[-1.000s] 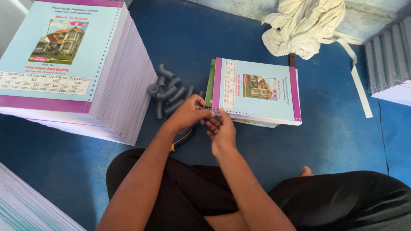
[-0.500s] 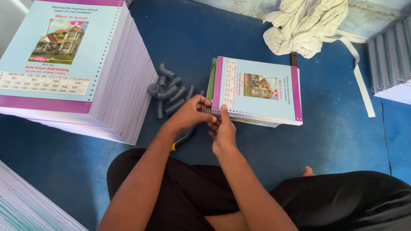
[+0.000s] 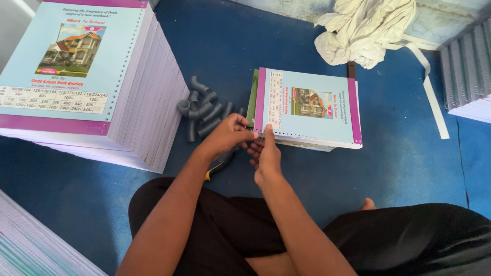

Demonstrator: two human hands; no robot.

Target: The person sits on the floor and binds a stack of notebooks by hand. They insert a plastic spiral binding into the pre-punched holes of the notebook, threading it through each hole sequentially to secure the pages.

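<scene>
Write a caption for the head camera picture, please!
Both hands, left hand and right hand, pinch the punched edge of a notebook on a blue floor.

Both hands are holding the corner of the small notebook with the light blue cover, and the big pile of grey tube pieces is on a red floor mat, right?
Not quite: the head view shows the floor mat is blue, not red. Both the left hand and right hand are at the punched corner of the small light blue covered notebook, with grey tube pieces lying beside it.
</scene>
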